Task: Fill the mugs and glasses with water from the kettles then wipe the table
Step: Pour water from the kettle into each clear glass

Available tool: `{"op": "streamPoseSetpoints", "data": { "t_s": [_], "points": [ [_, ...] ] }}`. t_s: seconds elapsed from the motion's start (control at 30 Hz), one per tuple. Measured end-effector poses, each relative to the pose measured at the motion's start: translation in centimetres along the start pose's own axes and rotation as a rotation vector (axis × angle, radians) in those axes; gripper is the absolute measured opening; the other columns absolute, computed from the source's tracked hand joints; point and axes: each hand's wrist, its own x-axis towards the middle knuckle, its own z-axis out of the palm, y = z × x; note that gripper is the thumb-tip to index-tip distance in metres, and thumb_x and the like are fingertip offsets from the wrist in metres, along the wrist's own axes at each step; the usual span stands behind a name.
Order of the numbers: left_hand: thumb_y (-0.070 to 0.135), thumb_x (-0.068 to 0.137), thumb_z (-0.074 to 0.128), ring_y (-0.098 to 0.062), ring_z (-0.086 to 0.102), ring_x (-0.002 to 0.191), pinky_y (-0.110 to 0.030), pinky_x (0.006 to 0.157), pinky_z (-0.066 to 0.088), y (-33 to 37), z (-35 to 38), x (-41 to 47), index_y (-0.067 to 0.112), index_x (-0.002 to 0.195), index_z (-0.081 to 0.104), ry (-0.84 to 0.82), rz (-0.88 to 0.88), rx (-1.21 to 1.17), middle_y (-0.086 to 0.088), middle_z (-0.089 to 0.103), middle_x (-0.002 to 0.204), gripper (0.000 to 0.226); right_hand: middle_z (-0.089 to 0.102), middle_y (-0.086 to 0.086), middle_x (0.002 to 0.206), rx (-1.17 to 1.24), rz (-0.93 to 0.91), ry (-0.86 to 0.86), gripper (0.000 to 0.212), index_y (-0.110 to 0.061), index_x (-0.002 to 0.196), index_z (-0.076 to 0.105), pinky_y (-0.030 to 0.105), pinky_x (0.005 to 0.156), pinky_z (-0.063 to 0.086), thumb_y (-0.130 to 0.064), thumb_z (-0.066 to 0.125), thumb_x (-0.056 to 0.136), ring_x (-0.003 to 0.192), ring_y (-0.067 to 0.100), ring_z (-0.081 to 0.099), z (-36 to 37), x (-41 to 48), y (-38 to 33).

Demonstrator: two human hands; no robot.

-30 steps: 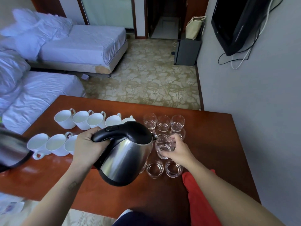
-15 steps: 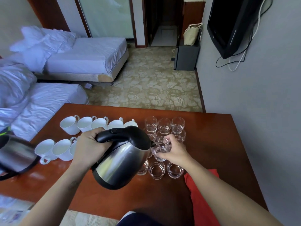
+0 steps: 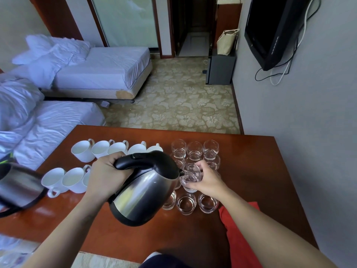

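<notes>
The glass sat just right of the kettle, its rim at the spout, tipped toward it and clear of the table. The right hand curled round it, and water seemed to lie in it. The left hand gripped the kettle's black handle, the kettle tilted spout-down. Little had changed from half a second before: both holds and the tilt were the same. Other glasses stood right of the kettle, beyond and nearer than the spout; the nearer ones appeared to hold water. White mugs stood left of and beyond the kettle, their contents unclear. A second kettle was far left of it, and a red cloth lay near and to its right.
</notes>
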Motion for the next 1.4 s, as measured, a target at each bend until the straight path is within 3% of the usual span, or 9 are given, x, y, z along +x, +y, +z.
{"op": "streamPoseSetpoints", "data": {
  "t_s": [0.13,0.23,0.4,0.5,0.67,1.0,1.4],
  "points": [
    [0.021,0.066,0.065,-0.016,0.054,0.056,-0.029,0.058,0.043,0.27,-0.1,-0.14,0.021,0.07,0.069,-0.006,-0.006,-0.025,-0.004,0.06,0.057,0.006,0.055,-0.018,0.119,0.013,0.007,0.002,0.07,-0.034,0.123,0.043,0.035,0.091,0.051,-0.046,0.085,0.067,0.1,0.004,0.058,-0.1,0.15,0.22],
    [0.027,0.059,0.059,-0.017,0.055,0.057,-0.03,0.059,0.044,0.37,-0.21,-0.17,0.021,0.071,0.069,-0.017,-0.012,-0.042,-0.004,0.061,0.057,0.017,0.053,-0.016,0.124,0.016,0.005,-0.005,0.072,-0.035,0.123,0.042,0.037,0.093,0.05,-0.046,0.084,0.066,0.106,0.007,0.057,-0.16,0.22,0.34],
    [0.025,0.061,0.062,-0.015,0.054,0.056,-0.028,0.058,0.043,0.62,-0.17,-0.36,0.025,0.072,0.069,-0.029,-0.011,-0.029,0.0,0.06,0.056,0.013,0.054,-0.016,0.121,0.01,0.001,-0.005,0.071,-0.035,0.122,0.041,0.037,0.093,0.051,-0.045,0.085,0.067,0.104,0.005,0.057,-0.16,0.08,0.52],
    [0.011,0.071,0.068,-0.011,0.053,0.053,-0.028,0.058,0.043,0.57,-0.1,-0.35,0.026,0.073,0.07,-0.037,-0.004,-0.016,0.002,0.06,0.055,0.015,0.054,-0.017,0.119,0.012,0.008,-0.008,0.071,-0.035,0.121,0.041,0.038,0.094,0.051,-0.046,0.084,0.066,0.104,0.005,0.057,-0.2,-0.04,0.52],
    [0.027,0.058,0.059,-0.01,0.051,0.052,-0.029,0.058,0.043,0.61,0.03,-0.41,0.026,0.072,0.069,-0.047,-0.022,-0.04,0.0,0.06,0.056,0.016,0.053,-0.017,0.124,0.003,0.013,-0.012,0.074,-0.04,0.12,0.038,0.041,0.096,0.051,-0.053,0.082,0.062,0.107,0.008,0.057,-0.28,-0.11,0.49],
    [0.029,0.058,0.059,-0.021,0.058,0.059,-0.031,0.059,0.045,0.24,0.2,-0.06,0.022,0.07,0.069,-0.038,-0.013,-0.031,-0.004,0.063,0.059,0.017,0.054,-0.018,0.113,-0.012,0.019,-0.002,0.071,-0.034,0.124,0.041,0.036,0.091,0.051,-0.045,0.084,0.068,0.099,0.005,0.057,-0.02,-0.18,0.41],
    [0.024,0.06,0.061,-0.007,0.051,0.051,-0.028,0.057,0.042,0.07,0.23,-0.16,0.027,0.072,0.069,-0.042,-0.01,-0.06,0.001,0.061,0.056,0.014,0.052,-0.016,0.113,0.007,0.011,-0.001,0.072,-0.03,0.128,0.042,0.026,0.082,0.043,-0.041,0.085,0.071,0.093,-0.001,0.053,-0.08,-0.33,0.15]
  ]
}}
